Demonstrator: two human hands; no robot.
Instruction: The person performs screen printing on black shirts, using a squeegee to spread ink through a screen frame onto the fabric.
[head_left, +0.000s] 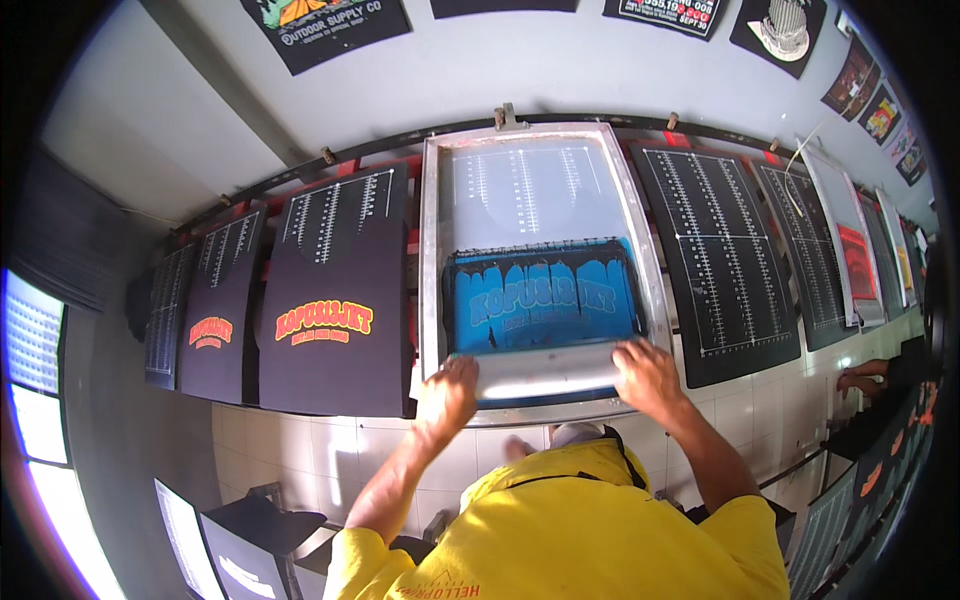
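Observation:
A metal-framed printing screen (432, 220) lies over a platen in front of me, its lower half blue with a lettered design and black ink along the edges. Across the near part of the mesh stretches a wide silver squeegee (545, 372). My left hand (449, 392) grips the squeegee's left end. At its right end my right hand (645, 373) is closed round it as well. The squeegee's lower edge, where it meets the mesh, is hidden from me.
Left of the screen, two black shirts (330, 375) with orange and yellow lettering lie on platens. To the right is a black platen (725, 290) with white ruler marks, then more screens. Another person's hand (862, 378) shows at far right. Printed samples (780, 35) hang on the wall.

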